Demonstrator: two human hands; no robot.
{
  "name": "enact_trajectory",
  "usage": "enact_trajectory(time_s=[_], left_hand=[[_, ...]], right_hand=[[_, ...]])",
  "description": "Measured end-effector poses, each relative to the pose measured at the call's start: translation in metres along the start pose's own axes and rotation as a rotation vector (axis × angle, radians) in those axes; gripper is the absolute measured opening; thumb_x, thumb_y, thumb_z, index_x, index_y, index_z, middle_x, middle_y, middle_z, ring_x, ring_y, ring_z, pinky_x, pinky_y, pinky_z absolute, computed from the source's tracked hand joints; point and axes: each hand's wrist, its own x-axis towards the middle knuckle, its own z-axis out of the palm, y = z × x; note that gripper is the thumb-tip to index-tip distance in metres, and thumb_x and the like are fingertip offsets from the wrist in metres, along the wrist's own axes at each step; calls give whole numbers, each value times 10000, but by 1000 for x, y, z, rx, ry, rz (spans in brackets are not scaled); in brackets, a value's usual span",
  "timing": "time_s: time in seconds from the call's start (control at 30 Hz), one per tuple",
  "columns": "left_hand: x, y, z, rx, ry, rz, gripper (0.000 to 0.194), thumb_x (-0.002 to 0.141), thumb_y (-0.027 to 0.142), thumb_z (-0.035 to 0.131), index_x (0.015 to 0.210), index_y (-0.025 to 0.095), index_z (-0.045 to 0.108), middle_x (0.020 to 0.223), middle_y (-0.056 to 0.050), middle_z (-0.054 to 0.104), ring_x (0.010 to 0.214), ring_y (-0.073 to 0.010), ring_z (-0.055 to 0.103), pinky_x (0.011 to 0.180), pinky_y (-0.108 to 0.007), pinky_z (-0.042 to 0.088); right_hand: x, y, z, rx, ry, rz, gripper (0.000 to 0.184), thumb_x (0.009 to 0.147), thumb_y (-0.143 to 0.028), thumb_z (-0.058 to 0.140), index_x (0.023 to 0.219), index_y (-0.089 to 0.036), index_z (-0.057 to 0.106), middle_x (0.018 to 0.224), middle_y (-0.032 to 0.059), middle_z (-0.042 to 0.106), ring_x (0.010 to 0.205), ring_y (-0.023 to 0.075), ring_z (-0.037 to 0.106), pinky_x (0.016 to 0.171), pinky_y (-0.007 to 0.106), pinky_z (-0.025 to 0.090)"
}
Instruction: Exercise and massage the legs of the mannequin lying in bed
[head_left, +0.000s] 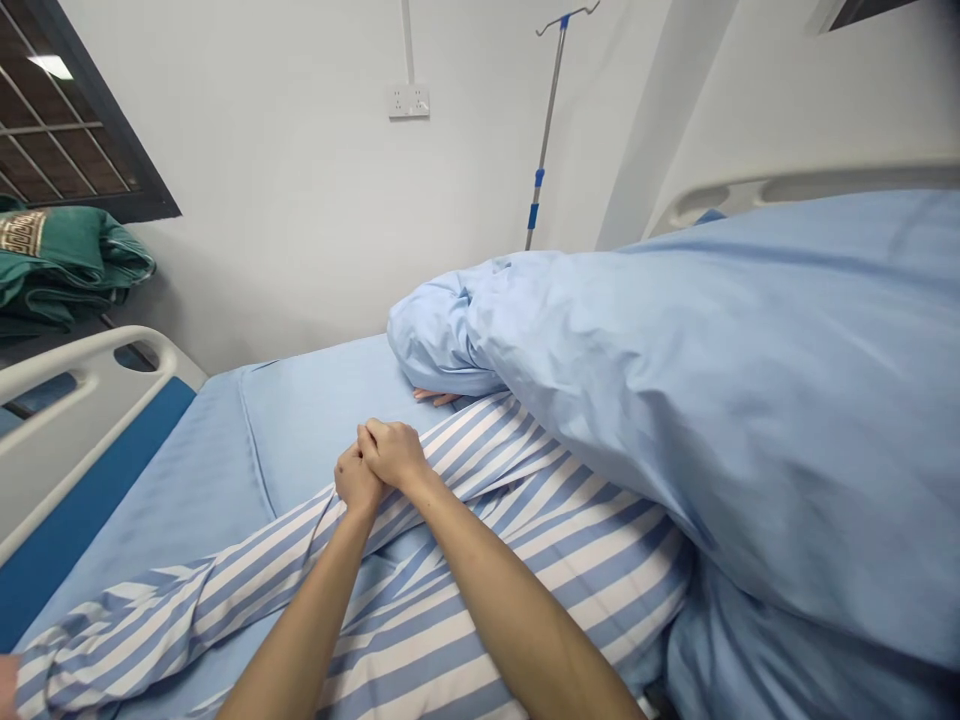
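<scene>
A person lies on the bed in blue-and-white striped trousers. My left hand (pixel 358 480) and my right hand (pixel 395 452) are together on the farther striped trouser leg (pixel 255 570). Both are closed, with fingers curled over the leg's far side, and my right fingers overlap my left hand. The fingertips are partly hidden. Nearer to me lies the other striped trouser leg (pixel 592 560), under my forearms. Just beyond my hands, the lying person's fingers (pixel 436 397) show from under a light blue quilt (pixel 600 350), which covers the upper body.
The light blue bed sheet (pixel 315 400) stretches to the wall. A white-and-blue bed end board (pixel 97 390) stands at left, and a pale headboard (pixel 817 185) at right. An IV pole (pixel 551 110) rises behind the bed. Green folded cloth (pixel 75 260) lies below the window.
</scene>
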Motion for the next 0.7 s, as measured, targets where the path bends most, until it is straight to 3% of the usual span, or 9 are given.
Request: enact_trajectory(time_s=[0.2,0.3,0.4,0.47,0.57,0.63,0.7], left_hand=[[17,19,6,-203,83,43,317,732,326,415,454,183,362,449,47,293,478,-86,301,466,-223,233],[21,34,16,-371,69,63,294,733,335,406,482,185,371,463,53,307,483,-83,301,471,-220,254],[13,38,28,-286,44,56,322,753,349,388,477,182,393,462,43,351,497,-91,314,481,-230,244],[7,34,33,-156,27,62,346,770,353,375,473,181,413,467,29,400,506,-98,330,491,-238,232],[4,28,35,-49,4,88,337,795,329,344,517,182,466,529,-6,512,531,-111,384,514,-241,244],[4,28,35,-1,-3,115,321,803,311,338,561,182,505,595,-29,577,557,-119,427,528,-241,259],[3,31,36,58,-11,150,331,811,317,336,572,183,522,629,-38,604,574,-124,450,536,-241,268]], right_hand=[[10,25,2,228,17,169,381,892,-329,344,604,-184,548,570,-11,551,552,105,435,530,220,259],[14,31,4,376,76,198,391,887,-339,340,578,-179,520,547,-24,514,558,101,435,520,205,277],[18,32,6,443,155,275,392,882,-344,328,580,-180,517,549,-27,509,549,102,431,516,204,294],[20,31,6,419,160,323,397,882,-350,318,595,-183,536,568,-21,531,553,107,438,517,210,298],[26,30,0,294,23,365,361,869,-329,346,637,-189,584,608,2,584,579,126,476,531,225,301],[28,33,-9,163,-72,321,326,859,-319,377,678,-188,614,657,32,621,613,146,511,558,238,309],[28,40,-19,37,-82,211,317,866,-331,386,735,-183,632,723,63,647,672,164,542,599,248,317]])
